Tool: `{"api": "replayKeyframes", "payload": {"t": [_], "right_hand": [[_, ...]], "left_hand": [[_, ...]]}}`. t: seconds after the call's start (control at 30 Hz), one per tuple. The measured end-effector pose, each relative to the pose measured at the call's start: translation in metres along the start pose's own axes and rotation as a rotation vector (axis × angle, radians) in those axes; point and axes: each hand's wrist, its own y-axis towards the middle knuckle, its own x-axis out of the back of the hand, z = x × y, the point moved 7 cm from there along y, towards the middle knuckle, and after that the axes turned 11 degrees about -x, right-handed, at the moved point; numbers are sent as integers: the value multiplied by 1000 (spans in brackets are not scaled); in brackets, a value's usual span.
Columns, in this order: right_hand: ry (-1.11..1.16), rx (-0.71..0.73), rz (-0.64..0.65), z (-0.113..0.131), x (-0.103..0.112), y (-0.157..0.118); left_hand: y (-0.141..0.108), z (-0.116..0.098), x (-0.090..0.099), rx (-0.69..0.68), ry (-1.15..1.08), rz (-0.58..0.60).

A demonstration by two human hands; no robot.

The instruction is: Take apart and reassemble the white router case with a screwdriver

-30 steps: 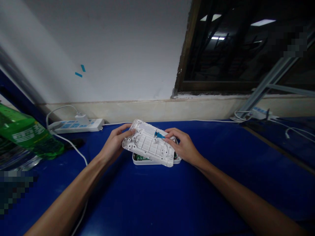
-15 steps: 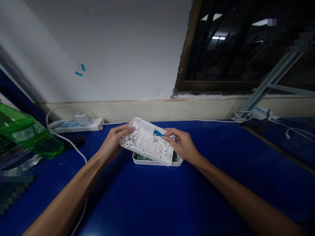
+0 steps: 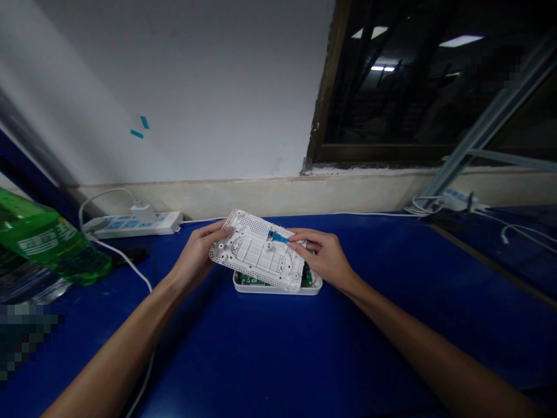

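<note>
My left hand (image 3: 201, 248) is closed on the left corner of a white perforated plastic cover (image 3: 261, 255), thumb on top. The cover is tilted, with its ribbed inner face towards me. Below it on the table lies a shallow white casing (image 3: 278, 289) with a green circuit board (image 3: 249, 280) inside, mostly hidden by the cover. A piece of blue tape (image 3: 279, 237) lies against the cover's upper middle. Between thumb and forefinger, my right hand (image 3: 322, 255) pinches the tape's right end.
A white power strip (image 3: 169, 223) with a plugged-in charger (image 3: 143, 213) stands by the wall at left. Its white cable (image 3: 134, 265) runs towards me. A green bottle (image 3: 47, 238) lies far left. Two blue tape pieces (image 3: 137, 134) stick to the wall; more cables (image 3: 420, 208) lie at right.
The blue tape now looks flatter and more stretched out from my right fingertips. Cover and hands have barely moved; the whole view has shifted slightly.
</note>
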Motion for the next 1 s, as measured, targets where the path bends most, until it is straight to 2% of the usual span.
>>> {"api": "replayKeyframes", "payload": {"t": [0.23, 0.47, 1.0], "right_hand": [[8, -10, 21, 1, 3, 0], [-22, -44, -34, 0, 6, 1], [-76, 2, -37, 2, 7, -2]], "left_hand": [[-1, -1, -2, -8, 13, 14], [-2, -4, -4, -2, 25, 13], [-3, -4, -4, 3, 28, 28]]}}
